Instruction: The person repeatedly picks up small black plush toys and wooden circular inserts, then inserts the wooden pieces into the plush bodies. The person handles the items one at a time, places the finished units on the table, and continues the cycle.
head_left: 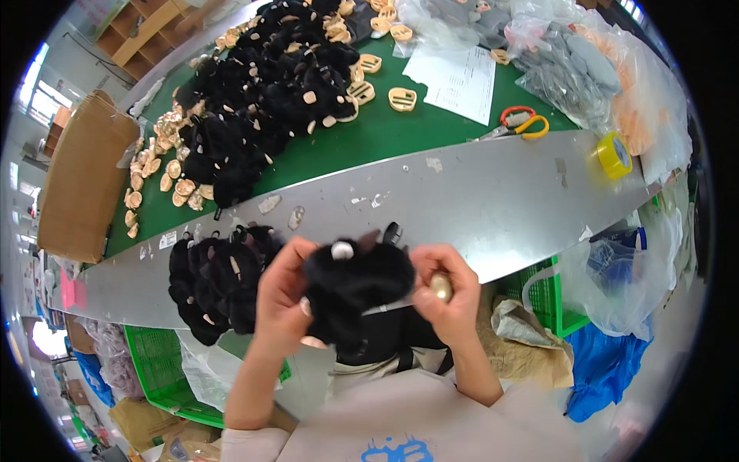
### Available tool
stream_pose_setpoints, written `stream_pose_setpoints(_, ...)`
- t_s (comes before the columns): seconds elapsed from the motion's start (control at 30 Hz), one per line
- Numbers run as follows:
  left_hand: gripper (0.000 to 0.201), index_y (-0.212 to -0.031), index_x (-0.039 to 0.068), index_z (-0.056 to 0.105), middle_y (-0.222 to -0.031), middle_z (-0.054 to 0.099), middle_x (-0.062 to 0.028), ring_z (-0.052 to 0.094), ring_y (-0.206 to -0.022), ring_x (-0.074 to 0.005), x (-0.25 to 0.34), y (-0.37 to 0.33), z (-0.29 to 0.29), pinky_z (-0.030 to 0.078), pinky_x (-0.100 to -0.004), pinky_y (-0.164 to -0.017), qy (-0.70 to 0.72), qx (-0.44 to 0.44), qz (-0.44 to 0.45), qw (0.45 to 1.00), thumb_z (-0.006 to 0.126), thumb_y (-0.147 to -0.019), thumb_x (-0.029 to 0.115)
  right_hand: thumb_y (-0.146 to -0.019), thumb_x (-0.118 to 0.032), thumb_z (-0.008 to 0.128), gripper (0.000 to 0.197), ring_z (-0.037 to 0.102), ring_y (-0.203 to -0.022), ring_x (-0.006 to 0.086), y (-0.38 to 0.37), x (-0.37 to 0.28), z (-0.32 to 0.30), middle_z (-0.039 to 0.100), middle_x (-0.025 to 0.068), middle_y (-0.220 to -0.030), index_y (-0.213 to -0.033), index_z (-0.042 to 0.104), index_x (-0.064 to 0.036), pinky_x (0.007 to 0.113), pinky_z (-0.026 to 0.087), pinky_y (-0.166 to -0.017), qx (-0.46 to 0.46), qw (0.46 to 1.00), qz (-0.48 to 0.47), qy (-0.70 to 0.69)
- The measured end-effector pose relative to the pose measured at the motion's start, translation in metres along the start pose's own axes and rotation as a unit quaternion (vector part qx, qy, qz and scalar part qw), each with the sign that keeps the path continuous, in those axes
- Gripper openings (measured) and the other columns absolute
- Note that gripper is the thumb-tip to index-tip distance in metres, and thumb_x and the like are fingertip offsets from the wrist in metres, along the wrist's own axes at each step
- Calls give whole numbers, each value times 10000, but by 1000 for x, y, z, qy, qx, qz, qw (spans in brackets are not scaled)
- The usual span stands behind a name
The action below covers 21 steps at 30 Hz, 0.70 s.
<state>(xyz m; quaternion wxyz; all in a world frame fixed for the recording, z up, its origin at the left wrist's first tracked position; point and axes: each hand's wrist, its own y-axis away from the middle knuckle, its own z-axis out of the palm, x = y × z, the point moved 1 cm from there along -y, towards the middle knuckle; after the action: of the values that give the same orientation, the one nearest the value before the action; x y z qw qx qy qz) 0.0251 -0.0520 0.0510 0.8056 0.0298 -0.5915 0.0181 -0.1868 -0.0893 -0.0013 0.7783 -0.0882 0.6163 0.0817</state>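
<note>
Just beyond the near table edge, a small black plush toy (360, 279) hangs between my two hands. It has a white round spot, a brownish ear-like piece and a small black loop on top. My left hand (283, 296) is closed around its left side. The fingers of my right hand (453, 296) are closed at the toy's right edge. A shiny gold-coloured rounded piece (441, 286) shows at that hand; its kind is unclear. Left of my left hand, several similar black plush toys (219, 277) lie in a row on the metal edge.
A large heap of black plush toys (269, 85) covers the green tabletop, with beige plastic pieces (402, 99) around it. Farther right lie a paper sheet (454, 81), scissors (523, 123), yellow tape (614, 155) and plastic bags (639, 100). Green crates (146, 369) stand below the table.
</note>
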Motion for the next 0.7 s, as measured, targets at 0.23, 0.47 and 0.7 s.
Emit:
stream_pose_setpoints(0.23,644,-1390,-59,424,-1283,560,-100,572,-1152,-179,-64,36,-6,463,-279,-951,125,12,-19,992,721,-858,148,-729,-132,807,274,481,-627,208,-12,-3,21,527,81,-780,-862,598,-15,300,410,-576,-84,970,-94,210)
stream_pose_setpoints(0.47,421,-1102,-33,590,-930,572,15,541,-862,-77,-48,37,11,413,-185,-787,-45,119,-31,991,808,-777,121,-784,-148,779,255,488,-638,131,-3,8,28,524,45,-750,-821,559,-24,260,382,-563,-143,983,15,110)
stream_pose_setpoints(0.7,444,-1234,-44,579,-1175,657,-122,637,-1081,-202,-57,53,3,496,-335,-972,242,96,-70,963,727,-854,134,-867,-221,756,277,413,-632,34,-3,11,34,484,-35,-674,-818,546,-46,217,344,-539,-144,987,64,5)
